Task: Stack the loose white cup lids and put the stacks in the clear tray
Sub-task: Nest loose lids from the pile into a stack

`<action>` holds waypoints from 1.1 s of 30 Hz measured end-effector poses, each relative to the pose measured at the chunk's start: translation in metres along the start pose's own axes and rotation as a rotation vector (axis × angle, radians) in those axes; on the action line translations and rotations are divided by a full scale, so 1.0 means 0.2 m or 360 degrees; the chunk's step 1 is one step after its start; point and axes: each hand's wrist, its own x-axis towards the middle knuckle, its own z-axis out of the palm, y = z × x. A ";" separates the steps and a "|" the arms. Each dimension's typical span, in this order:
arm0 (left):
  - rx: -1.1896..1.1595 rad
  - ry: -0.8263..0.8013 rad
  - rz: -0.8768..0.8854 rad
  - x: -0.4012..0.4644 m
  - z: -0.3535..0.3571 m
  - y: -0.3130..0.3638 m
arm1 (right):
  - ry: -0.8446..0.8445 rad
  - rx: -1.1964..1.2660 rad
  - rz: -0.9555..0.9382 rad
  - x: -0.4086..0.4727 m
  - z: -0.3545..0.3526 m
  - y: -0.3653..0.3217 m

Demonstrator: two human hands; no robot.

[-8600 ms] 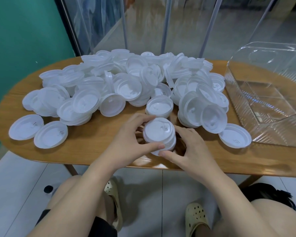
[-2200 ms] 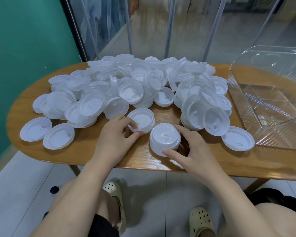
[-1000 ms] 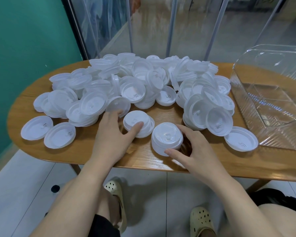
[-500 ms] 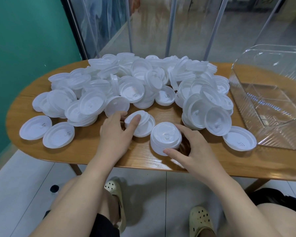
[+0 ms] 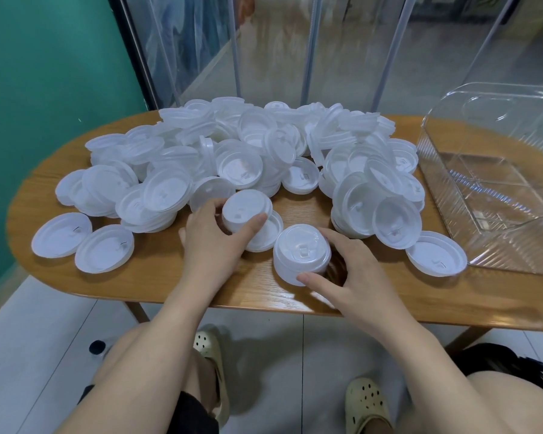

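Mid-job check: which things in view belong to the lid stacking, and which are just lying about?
Job:
- loose lid pile
- lifted lid in left hand
- lid stack steadied by right hand
- clear tray, no lids inside yet
- wooden table

Lying about:
- small black object on the floor

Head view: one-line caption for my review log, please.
Left hand lifts a lid while right hand steadies a stack beside the pile.
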 end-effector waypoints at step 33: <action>0.0381 -0.0369 0.0607 -0.14 0.13 0.06 | 0.0007 0.0021 0.0058 0.00 0.02 0.01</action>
